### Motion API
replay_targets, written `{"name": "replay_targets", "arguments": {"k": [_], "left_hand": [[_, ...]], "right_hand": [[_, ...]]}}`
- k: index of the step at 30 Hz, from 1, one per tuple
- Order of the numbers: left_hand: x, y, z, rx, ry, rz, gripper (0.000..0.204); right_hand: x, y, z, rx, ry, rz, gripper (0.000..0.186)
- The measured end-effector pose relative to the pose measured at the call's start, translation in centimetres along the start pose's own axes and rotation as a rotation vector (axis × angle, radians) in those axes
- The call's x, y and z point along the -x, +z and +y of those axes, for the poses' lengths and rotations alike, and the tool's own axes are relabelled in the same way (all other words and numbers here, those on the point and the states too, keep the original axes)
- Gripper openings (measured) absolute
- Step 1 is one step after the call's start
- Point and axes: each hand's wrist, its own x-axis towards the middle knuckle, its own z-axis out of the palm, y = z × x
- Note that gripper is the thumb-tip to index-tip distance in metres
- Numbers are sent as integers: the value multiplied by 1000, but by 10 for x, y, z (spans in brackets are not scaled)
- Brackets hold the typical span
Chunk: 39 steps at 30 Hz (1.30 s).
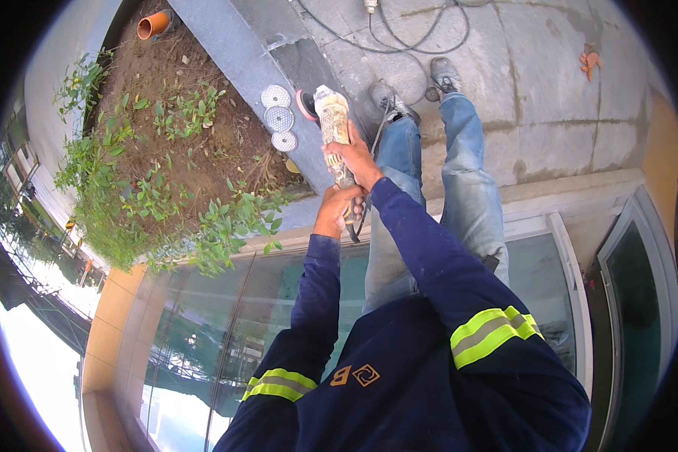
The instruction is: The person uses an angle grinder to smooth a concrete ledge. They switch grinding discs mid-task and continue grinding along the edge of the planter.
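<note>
I hold a worn, dirt-stained angle grinder [334, 124] in both hands, its head pointing away from me. My right hand [358, 160] is wrapped round the middle of its body. My left hand [337, 211] closes round the rear end, next to the power cord. At the head sits a round red-and-black pad [306, 105], tilted on edge by the grey stone ledge [306, 66]; whether it touches the stone I cannot tell. Just left of it, three round white and grey polishing pads lie in a row: the far one [276, 96], the middle one [279, 118] and the near one [284, 141].
Left of the ledge is a soil bed [196, 75] with green plants [128, 203] and an orange pipe [154, 25]. A black cable [399, 50] loops over the paving [550, 113] by my shoes. An orange glove-like thing [590, 60] lies far right. Glass panels [279, 294] run nearby.
</note>
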Motion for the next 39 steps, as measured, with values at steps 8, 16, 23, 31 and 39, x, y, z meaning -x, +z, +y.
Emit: {"name": "replay_targets", "arguments": {"k": [8, 16, 23, 31, 39], "left_hand": [[16, 10, -22, 23, -62, 23, 10], [-10, 9, 72, -41, 131, -6, 10], [-6, 6, 48, -55, 60, -9, 12], [18, 12, -33, 43, -115, 23, 9], [11, 21, -9, 46, -35, 13, 10]], "right_hand": [[21, -17, 14, 21, 69, 44, 116], [-44, 41, -51, 27, -69, -74, 115], [-31, 27, -28, -36, -60, -44, 116], [35, -24, 16, 16, 103, 62, 116], [3, -15, 6, 76, 11, 28, 114]]}}
